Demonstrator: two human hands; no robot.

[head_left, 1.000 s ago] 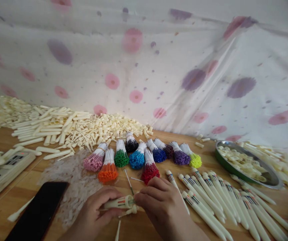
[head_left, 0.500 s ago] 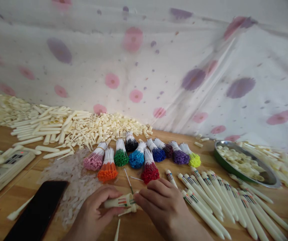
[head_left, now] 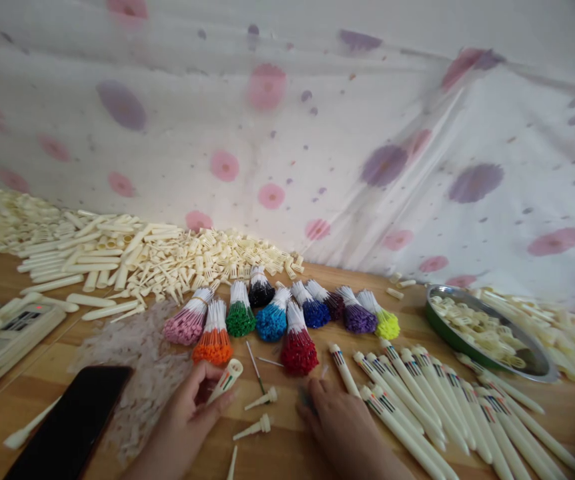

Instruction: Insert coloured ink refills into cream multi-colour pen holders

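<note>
My left hand (head_left: 192, 407) is closed around a cream slotted pen barrel (head_left: 227, 379), its open end tilted up and a green strip showing in a slot. My right hand (head_left: 335, 423) is low over the table, just in front of the dark red refill bundle (head_left: 299, 347). Its fingertips are blurred, and whether they hold anything is unclear. Between the hands lie two cream pointed pieces with ribbed ends, one nearer the refills (head_left: 261, 398) and one closer to me (head_left: 253, 427). A loose refill with a green end (head_left: 256, 370) rests beside them.
Assembled multicolour pens (head_left: 417, 393) fan out at right, near a green-sided metal dish (head_left: 435, 333) of cream parts. Several coloured refill bundles (head_left: 272, 320) stand mid-table. A black phone (head_left: 75, 420), clear plastic bits (head_left: 137, 380) and a power strip (head_left: 27, 333) are left; cream parts (head_left: 192, 257) heap behind.
My right hand has come away from the barrel and moved right and down to the table. The left hand has shifted slightly left and tilted the barrel upward. Both pointed pieces now show fully.
</note>
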